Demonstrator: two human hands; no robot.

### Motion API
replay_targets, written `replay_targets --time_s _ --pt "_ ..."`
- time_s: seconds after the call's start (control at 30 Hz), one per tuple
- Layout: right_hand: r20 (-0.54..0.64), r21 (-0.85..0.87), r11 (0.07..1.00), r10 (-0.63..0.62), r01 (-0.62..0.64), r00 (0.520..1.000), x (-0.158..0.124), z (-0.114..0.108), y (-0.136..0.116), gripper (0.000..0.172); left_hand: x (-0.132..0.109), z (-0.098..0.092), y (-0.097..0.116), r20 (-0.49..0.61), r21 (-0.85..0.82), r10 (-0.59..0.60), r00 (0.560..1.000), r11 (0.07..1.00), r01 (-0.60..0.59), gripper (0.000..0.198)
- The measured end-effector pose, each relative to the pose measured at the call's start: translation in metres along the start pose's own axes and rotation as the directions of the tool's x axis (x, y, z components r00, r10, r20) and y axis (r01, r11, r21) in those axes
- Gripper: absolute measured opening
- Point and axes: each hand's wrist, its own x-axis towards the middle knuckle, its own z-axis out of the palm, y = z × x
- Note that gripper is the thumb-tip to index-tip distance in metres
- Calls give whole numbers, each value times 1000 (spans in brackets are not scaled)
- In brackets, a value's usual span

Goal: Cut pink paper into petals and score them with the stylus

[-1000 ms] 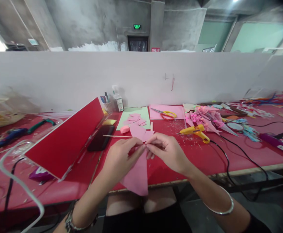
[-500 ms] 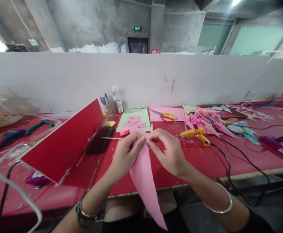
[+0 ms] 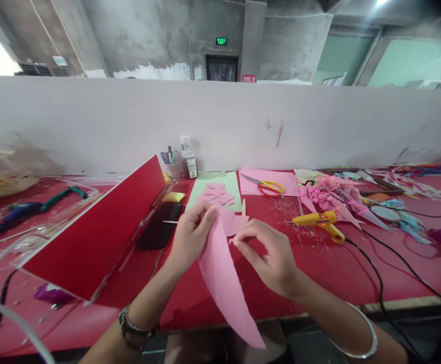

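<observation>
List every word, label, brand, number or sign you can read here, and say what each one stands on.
"EXIT": on the lit green exit sign; the characters above that word are too small to read surely.
Red sign: pale characters, too blurred to read.
Bottle label: print too small to read.

I see a very bright, washed-out patch at the top left. A lamp [image 3: 383, 2] shines at the top right, near a black corner. The exit sign [image 3: 221, 41] glows green. Soft shadows fall on the white board [image 3: 224, 111]. Things look stretched and fuzzy near the edges.
</observation>
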Motion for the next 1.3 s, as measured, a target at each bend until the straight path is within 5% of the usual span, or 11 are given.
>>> replay_targets --time_s 0.17,0.37,0.53,0.6,0.73,0.83,0.93,1.03,1.17,1.3 --pt "151 68 992 93 -104 984 20 -4 21 6 19 -8 -31 -83 82 -15 996 996 22 25" --pt "73 11 910 412 -414 908 84 14 126 7 29 -4 -68 -87 74 -55 995 995 62 25" --pt "35 -20 866 500 -500 865 109 32 184 54 29 -4 -84 -149 32 -90 985 995 95 15" --pt "55 -10 864 503 -503 863 105 33 181 56 30 -7 -90 -217 -10 -121 969 992 122 16" --pt "216 52 861 485 -506 847 80 19 150 33 33 -11 -107 -316 -162 -245 917 966 202 19" --pt "497 251 806 368 -536 786 55 3 126 42 31 -8 -114 -296 -317 -374 879 906 279 26" --pt "607 278 791 296 -545 738 31 -6 110 44 26 0 -112 -213 -458 -472 856 821 339 36" --pt "543 255 793 356 -553 761 17 -4 102 43 23 7 -105 -107 -565 -525 844 731 383 42" --pt "294 243 827 435 -507 851 12 0 100 19 22 9 -98 44 -655 -543 839 618 434 41" --pt "219 228 892 343 -389 914 16 -12 93 14 20 11 -95 170 -691 -523 835 541 479 35"
